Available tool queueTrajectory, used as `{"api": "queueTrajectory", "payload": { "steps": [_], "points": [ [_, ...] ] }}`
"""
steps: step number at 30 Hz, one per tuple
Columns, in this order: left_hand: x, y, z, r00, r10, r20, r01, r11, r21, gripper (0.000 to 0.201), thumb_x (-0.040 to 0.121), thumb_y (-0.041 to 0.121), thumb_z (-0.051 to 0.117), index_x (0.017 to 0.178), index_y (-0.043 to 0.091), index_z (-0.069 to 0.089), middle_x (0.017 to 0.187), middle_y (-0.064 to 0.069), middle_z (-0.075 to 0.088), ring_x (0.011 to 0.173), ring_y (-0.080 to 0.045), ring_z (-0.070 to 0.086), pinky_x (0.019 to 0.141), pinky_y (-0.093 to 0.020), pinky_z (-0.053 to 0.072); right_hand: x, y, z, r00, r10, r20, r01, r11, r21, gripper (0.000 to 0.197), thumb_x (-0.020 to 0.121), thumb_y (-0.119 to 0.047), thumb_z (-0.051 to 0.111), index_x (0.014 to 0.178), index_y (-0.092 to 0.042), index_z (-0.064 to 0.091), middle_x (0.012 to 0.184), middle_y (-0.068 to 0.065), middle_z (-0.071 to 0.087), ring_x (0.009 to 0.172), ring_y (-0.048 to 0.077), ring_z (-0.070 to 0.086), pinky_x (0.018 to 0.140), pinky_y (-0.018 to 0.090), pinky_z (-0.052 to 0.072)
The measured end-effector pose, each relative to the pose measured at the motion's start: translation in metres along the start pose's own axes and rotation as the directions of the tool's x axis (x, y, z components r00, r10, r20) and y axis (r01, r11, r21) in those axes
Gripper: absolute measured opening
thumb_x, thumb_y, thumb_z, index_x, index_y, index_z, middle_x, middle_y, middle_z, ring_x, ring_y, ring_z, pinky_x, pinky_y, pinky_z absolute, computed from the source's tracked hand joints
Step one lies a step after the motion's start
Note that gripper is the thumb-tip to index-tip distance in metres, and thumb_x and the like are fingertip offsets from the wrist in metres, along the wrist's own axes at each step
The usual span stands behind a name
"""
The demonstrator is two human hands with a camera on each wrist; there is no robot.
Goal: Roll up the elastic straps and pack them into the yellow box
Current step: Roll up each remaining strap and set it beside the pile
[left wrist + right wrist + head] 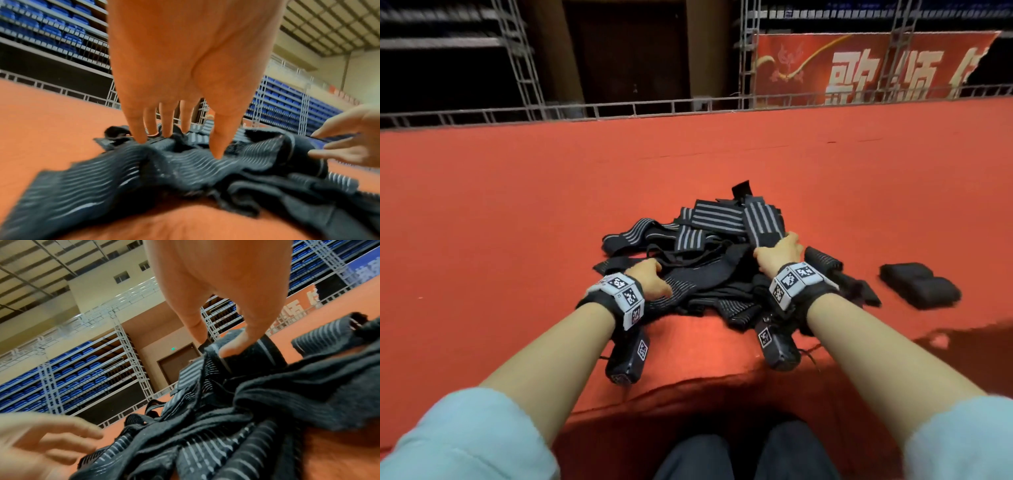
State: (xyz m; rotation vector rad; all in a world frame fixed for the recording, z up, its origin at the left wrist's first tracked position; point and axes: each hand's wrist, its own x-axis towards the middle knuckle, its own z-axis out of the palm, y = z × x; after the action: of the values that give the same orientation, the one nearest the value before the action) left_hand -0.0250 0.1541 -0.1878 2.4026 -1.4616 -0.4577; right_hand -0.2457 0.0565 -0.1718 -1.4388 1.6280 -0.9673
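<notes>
Elastic straps (709, 270), ribbed black with pale stripes, lie tangled on red felt (517, 205). Left hand (650, 279) presses them with fingers apart; right hand (780, 251) pinches one strap's end.

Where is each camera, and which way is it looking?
Head: on the head, looking down at the strap pile on the red mat; both forearms, knees show.
Left wrist: under the left hand, fingers on straps.
Right wrist: under the right hand, pinching a strap.
All three views share the pile; each wrist view shows the other hand.
</notes>
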Motion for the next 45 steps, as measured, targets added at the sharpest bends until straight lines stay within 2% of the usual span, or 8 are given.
{"api": "queueTrajectory", "payload": {
  "steps": [7,13,18,26,35,39,42,45],
  "points": [
    [-0.004,-0.045,0.031,0.999,-0.026,-0.027,0.032,0.974,0.225,0.090,0.070,0.043,0.080,0.142,0.015,0.035,0.137,-0.013,0.045,0.126,-0.033,0.045,0.105,-0.038,0.039,-0.004,0.016,-0.008,0.996,-0.089,-0.004,0.089,0.994,-0.060,0.056,0.084,-0.010,0.062,0.135,-0.010,0.039,0.138,0.014,0.038,0.095,0.023,0.045,0.081,0.025,0.035],
    [-0.002,-0.058,0.029,0.999,0.023,-0.023,-0.020,0.990,0.142,0.085,0.069,0.049,0.077,0.138,0.019,0.038,0.130,-0.013,0.044,0.118,-0.031,0.051,0.101,-0.038,0.043,-0.011,0.027,0.004,0.988,-0.154,-0.002,0.154,0.987,-0.037,0.042,0.080,-0.009,0.061,0.120,-0.011,0.047,0.119,0.012,0.054,0.102,0.023,0.050,0.086,0.026,0.038],
    [0.000,-0.057,-0.009,0.996,0.042,-0.075,-0.059,0.969,-0.239,0.060,0.075,0.045,0.077,0.123,0.015,0.058,0.120,-0.006,0.057,0.110,-0.020,0.056,0.099,-0.032,0.044,-0.022,0.029,0.029,0.960,-0.118,0.255,0.131,0.991,-0.034,0.031,0.078,-0.011,0.063,0.107,-0.018,0.054,0.084,0.002,0.065,0.091,0.025,0.066,0.087,0.042,0.054],
    [-0.015,-0.012,-0.069,0.985,-0.073,-0.159,-0.074,0.649,-0.757,0.017,0.093,0.023,0.047,0.091,0.011,0.058,0.085,-0.011,0.061,0.061,-0.022,0.059,0.048,-0.021,0.046,-0.043,0.008,0.056,0.897,-0.158,0.413,0.154,0.987,0.043,0.044,0.079,-0.012,0.068,0.116,-0.023,0.048,0.102,0.004,0.065,0.096,0.021,0.064,0.089,0.041,0.054],
    [-0.012,-0.023,-0.061,0.995,-0.042,-0.087,-0.013,0.833,-0.553,0.016,0.086,0.019,0.063,0.074,0.009,0.059,0.062,-0.008,0.054,0.042,-0.014,0.047,0.042,-0.017,0.033,-0.054,0.008,0.075,0.826,-0.211,0.523,0.280,0.958,-0.055,0.021,0.084,-0.013,0.068,0.104,-0.014,0.072,0.090,-0.006,0.067,0.082,0.008,0.060,0.075,0.016,0.044],
    [-0.015,-0.049,-0.023,0.995,-0.062,0.079,0.079,0.971,-0.225,0.040,0.074,0.015,0.079,0.108,0.006,0.059,0.099,-0.008,0.067,0.088,-0.020,0.063,0.076,-0.026,0.050,-0.046,0.018,0.077,0.861,-0.156,0.484,0.247,0.960,-0.130,0.025,0.084,-0.014,0.067,0.108,-0.012,0.071,0.078,-0.008,0.062,0.067,0.008,0.054,0.063,0.017,0.042],
    [-0.018,-0.055,0.001,0.991,0.001,0.132,0.013,0.994,-0.108,0.082,0.068,0.025,0.085,0.137,0.012,0.041,0.124,-0.008,0.060,0.112,-0.022,0.058,0.095,-0.026,0.044,-0.043,0.022,0.073,0.791,-0.150,0.594,0.304,0.938,-0.168,0.045,0.083,-0.012,0.065,0.128,-0.013,0.060,0.105,-0.001,0.064,0.085,0.014,0.055,0.066,0.016,0.041],
    [-0.016,-0.057,0.008,0.996,0.057,-0.065,-0.053,0.997,0.063,0.053,0.073,0.035,0.075,0.119,0.019,0.055,0.115,-0.006,0.064,0.107,-0.026,0.061,0.086,-0.031,0.048,-0.043,0.028,0.069,0.733,-0.159,0.661,0.417,0.873,-0.253,0.063,0.084,-0.014,0.065,0.143,-0.015,0.044,0.138,0.002,0.053,0.118,0.018,0.053,0.093,0.023,0.044]
  ]
}}
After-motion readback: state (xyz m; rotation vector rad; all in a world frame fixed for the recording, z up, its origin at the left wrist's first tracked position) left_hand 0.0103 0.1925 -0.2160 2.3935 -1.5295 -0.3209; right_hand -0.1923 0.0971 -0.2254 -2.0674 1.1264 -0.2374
